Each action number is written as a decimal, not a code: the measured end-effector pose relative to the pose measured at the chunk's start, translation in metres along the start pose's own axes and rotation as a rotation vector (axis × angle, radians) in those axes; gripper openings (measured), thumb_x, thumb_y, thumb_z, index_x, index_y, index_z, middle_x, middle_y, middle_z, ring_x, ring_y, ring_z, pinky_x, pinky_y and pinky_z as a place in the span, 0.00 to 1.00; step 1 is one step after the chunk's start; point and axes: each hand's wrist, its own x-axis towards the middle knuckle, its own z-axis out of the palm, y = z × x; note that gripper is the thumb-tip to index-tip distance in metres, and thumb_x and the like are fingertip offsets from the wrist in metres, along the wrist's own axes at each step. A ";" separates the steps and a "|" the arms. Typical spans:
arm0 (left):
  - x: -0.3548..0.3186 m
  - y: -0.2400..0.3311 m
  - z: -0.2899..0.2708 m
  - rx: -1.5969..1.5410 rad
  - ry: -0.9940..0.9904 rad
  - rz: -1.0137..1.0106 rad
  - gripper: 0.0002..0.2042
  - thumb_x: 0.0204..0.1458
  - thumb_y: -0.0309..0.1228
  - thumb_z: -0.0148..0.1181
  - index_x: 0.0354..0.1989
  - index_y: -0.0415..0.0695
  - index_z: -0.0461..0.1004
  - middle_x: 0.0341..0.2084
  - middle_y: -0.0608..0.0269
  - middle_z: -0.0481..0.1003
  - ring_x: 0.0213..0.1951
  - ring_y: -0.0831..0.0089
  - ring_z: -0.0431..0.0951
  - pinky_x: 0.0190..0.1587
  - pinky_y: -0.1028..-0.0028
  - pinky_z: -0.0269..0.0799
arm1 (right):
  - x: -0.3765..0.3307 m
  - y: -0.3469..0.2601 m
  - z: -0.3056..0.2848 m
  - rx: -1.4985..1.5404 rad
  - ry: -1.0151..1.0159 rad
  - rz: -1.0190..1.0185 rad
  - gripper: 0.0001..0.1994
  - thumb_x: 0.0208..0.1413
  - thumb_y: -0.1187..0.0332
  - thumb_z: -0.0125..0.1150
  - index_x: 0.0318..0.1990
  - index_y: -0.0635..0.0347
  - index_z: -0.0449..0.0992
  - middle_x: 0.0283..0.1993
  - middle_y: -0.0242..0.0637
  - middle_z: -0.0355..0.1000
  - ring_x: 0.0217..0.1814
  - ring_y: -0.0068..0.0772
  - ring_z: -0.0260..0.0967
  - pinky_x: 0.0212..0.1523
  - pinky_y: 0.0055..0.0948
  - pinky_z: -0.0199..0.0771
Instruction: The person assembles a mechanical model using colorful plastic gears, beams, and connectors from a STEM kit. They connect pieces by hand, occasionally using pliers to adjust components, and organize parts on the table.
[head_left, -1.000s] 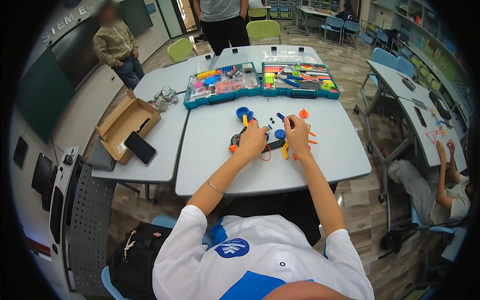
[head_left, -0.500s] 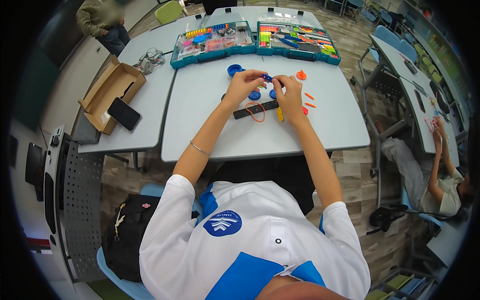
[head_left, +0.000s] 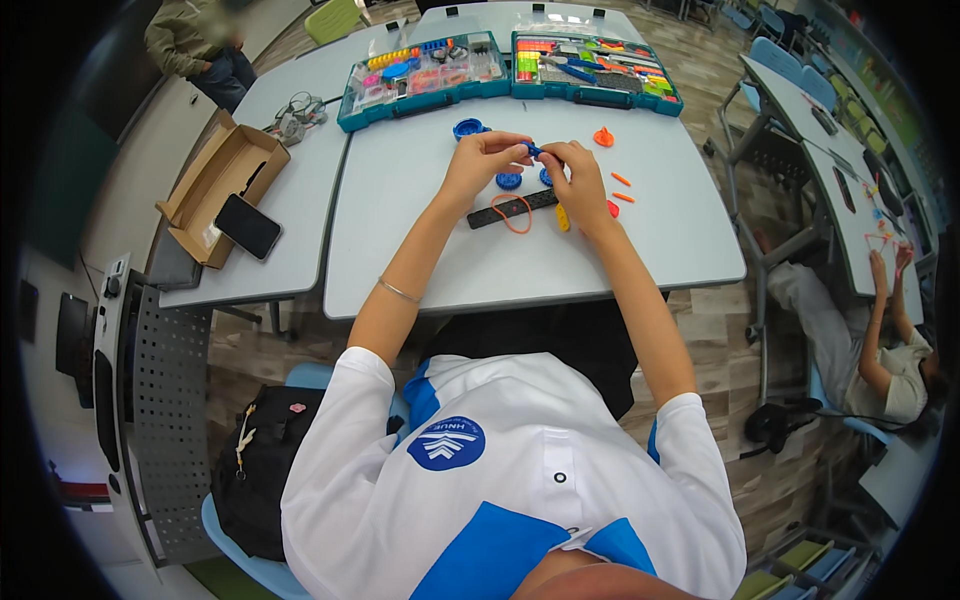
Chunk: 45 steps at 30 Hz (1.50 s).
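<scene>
Above the white table, my left hand [head_left: 487,160] and my right hand [head_left: 574,180] meet at a small blue plastic building piece [head_left: 534,151]. The fingers of both pinch it, so part of it is covered. Below them lie two blue toothed wheels, one of them a gear [head_left: 509,181] near my left hand. A long black perforated beam [head_left: 486,217] rests there with an orange rubber band [head_left: 530,222] across it. Beside my right hand are a yellow piece [head_left: 563,218] and a red piece [head_left: 613,209]. A round blue part [head_left: 467,128] stands past my left hand.
Two open teal cases, a left case [head_left: 412,106] and a right case [head_left: 590,98], hold colourful parts at the back. Orange pegs [head_left: 622,180] and an orange part [head_left: 603,137] lie rightward. A cardboard box [head_left: 190,225] and phone [head_left: 248,227] occupy the left table. Another person [head_left: 885,370] works at right.
The blue piece has turned between my fingers, and both hands have shifted slightly. At the right, the other person's hands have moved a little lower and apart.
</scene>
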 end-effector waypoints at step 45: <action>0.007 -0.024 0.009 1.237 0.258 0.453 0.07 0.48 0.30 0.67 0.35 0.47 0.85 0.31 0.62 0.76 0.40 0.63 0.73 0.43 0.65 0.73 | -0.001 0.045 -0.017 -0.555 -0.038 0.479 0.06 0.51 0.65 0.67 0.33 0.54 0.86 0.37 0.36 0.77 0.48 0.39 0.65 0.53 0.42 0.51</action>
